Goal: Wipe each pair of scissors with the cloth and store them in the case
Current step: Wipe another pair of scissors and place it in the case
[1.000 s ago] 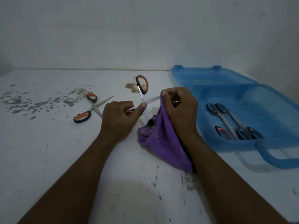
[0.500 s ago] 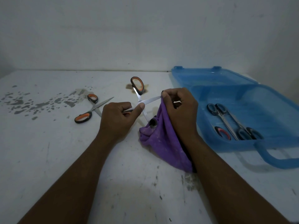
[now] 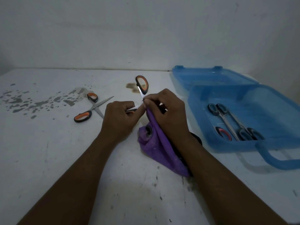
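Scissors first: on my remote feed the held pair (image 3: 142,85) is up off the tabletop (image 3: 48,159) at centre, blades spread, one orange-and-black loop standing toward 12 o'clock. Nearest to me, the purple cloth (image 3: 155,148) trails from the tabletop at 6 o'clock of the hands up into the right hand (image 3: 167,114). That hand's thumb and fingertips are closed in a pinch, clamping a fold of cloth over a blade of the held pair. The left hand (image 3: 120,119), just beside it at 9 o'clock, has its fingers curled round the pair's other handle, with the thumb laid along a bare stretch of blade. A dark ring (image 3: 148,131) shows among the cloth's folds; I cannot tell what it belongs to.

At 9 o'clock of the left hand, well apart from it, an orange-looped loose pair (image 3: 92,108) lies flat on the tabletop, blades crossed open. At 3 o'clock of the right hand sits the blue case (image 3: 276,111), open, its carry handle (image 3: 267,155) pointing toward me and its lid (image 3: 211,77) laid back at 1 o'clock. Inside lie a black-handled stored pair (image 3: 230,122) and a red-lined loop (image 3: 224,133) beside it; the full count I cannot tell.

Farther out, grey spatter (image 3: 40,103) marks the tabletop at 10 o'clock and a brown stain (image 3: 131,86) lies just behind the held pair.
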